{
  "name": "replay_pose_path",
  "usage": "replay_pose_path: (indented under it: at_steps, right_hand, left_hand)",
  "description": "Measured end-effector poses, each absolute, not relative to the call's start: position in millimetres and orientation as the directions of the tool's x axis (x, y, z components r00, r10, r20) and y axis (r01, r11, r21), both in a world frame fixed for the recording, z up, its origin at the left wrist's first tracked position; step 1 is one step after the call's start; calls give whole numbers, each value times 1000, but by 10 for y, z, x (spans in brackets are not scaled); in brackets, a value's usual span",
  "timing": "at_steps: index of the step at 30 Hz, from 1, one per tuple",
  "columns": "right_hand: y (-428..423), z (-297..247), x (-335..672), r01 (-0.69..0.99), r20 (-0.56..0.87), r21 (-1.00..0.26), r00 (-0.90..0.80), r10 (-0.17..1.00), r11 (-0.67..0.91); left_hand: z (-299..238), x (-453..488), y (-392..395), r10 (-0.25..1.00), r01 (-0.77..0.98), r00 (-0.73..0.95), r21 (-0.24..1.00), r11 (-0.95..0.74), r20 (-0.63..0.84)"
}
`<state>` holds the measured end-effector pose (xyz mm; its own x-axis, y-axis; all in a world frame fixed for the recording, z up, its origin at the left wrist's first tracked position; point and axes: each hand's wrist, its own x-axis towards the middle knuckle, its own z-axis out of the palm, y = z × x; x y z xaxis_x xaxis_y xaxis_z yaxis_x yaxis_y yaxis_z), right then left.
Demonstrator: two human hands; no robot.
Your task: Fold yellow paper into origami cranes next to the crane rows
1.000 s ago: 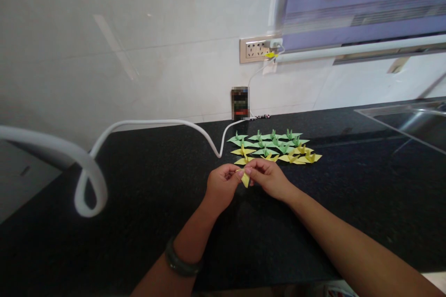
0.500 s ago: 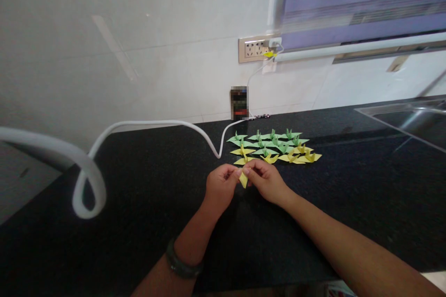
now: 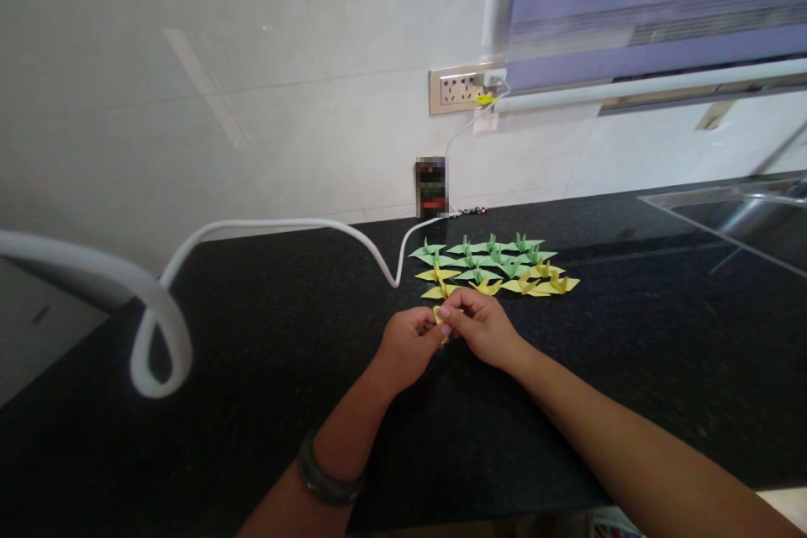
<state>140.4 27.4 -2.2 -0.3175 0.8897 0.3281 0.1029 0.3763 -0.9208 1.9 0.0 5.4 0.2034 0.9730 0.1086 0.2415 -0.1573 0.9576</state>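
Note:
My left hand (image 3: 407, 346) and my right hand (image 3: 482, 328) meet over the black countertop (image 3: 265, 370), fingers pinched together on a small folded piece of yellow paper (image 3: 441, 317). Only a sliver of the paper shows between the fingertips. Just beyond my hands lie several folded paper cranes (image 3: 495, 265), green ones in the far rows and yellow ones nearer. A dark bracelet (image 3: 328, 479) is on my left wrist.
A thick white cable (image 3: 157, 328) loops across the counter's left side toward a wall socket (image 3: 457, 88). A small dark device (image 3: 432, 187) leans against the white wall. A metal sink (image 3: 737, 214) sits at the right.
My fingers have closed tighter around the yellow paper, so less of it shows than before. Both hands stay in nearly the same spot.

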Motion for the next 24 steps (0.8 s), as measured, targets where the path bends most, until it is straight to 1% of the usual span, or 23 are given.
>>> replay_pose_path:
  at_steps: [2,5,8,10,16,18,20,22,24]
  right_hand:
    - [277,-21,1407,110,332,-921,-274,903,373]
    - [291,-13,1408,81,299,-943,-212,930,322]
    - [316,-10,1413,11,258,-963,-233,938,268]
    - [329,-14,1417,2,258,-964,-247,934,267]
    - [317,-20,1409,48,307,-945,-220,926,325]
    - [303,-15,1405,94,361,-918,-206,910,386]
    - [298,-14,1409,178,426,-868,-212,880,463]
    - [303,-24,1417,245,450,-834,-216,867,494]
    - [315,-41,1422,247,417,-854,-200,887,457]
  left_hand:
    - [46,21,3,972,230,215,962,-146,96]
    - [31,12,18,973,211,215,969,-126,80]
    - [8,-7,39,983,210,163,971,-115,81]
    - [-12,-17,47,986,238,134,963,-129,99]
    - [-24,-41,53,981,331,118,925,-188,157]
    - [-11,-57,60,980,347,112,918,-192,162]
    - [-3,-74,72,978,369,104,906,-207,182]
    - [-1,-86,85,978,367,79,906,-210,194]
    - [4,-87,97,983,310,32,934,-179,178]
